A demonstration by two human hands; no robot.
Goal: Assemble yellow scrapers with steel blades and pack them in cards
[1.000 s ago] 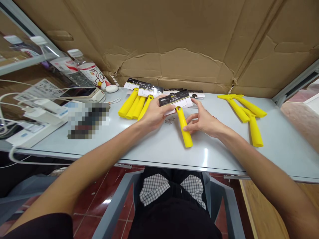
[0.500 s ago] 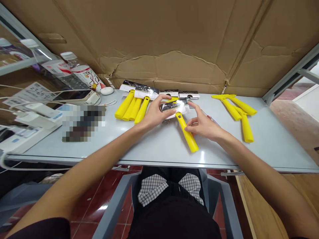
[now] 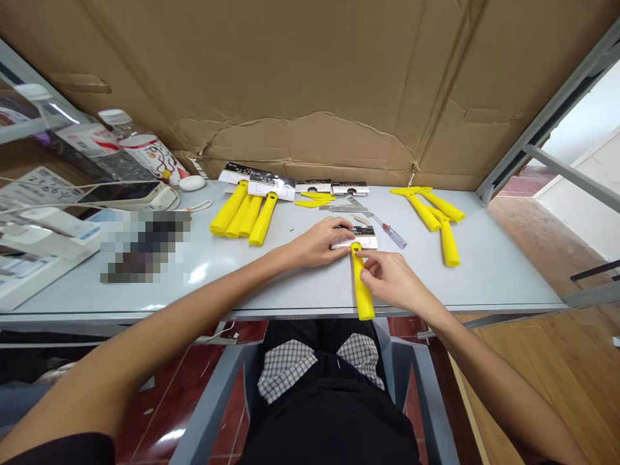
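A yellow-handled scraper (image 3: 361, 292) lies on the pale grey table (image 3: 300, 284), its handle pointing toward me and past the front edge. A black and white card sleeve (image 3: 358, 237) covers its head. My left hand (image 3: 320, 242) presses on the left end of that sleeve. My right hand (image 3: 390, 281) pinches the yellow handle just below the sleeve.
A row of sleeved yellow scrapers (image 3: 245, 213) lies at the left, bare yellow handles (image 3: 433, 213) at the right. A small red screwdriver (image 3: 393, 234), loose sleeves (image 3: 349, 188) and metal blades sit behind. Bottles (image 3: 145, 152), a phone (image 3: 121, 192) and cables crowd the far left. Cardboard (image 3: 310, 84) walls the back.
Both hands brought the sleeved scraper down and toward me; it went from tilted in the air to flat near the front edge. The view shifted right.
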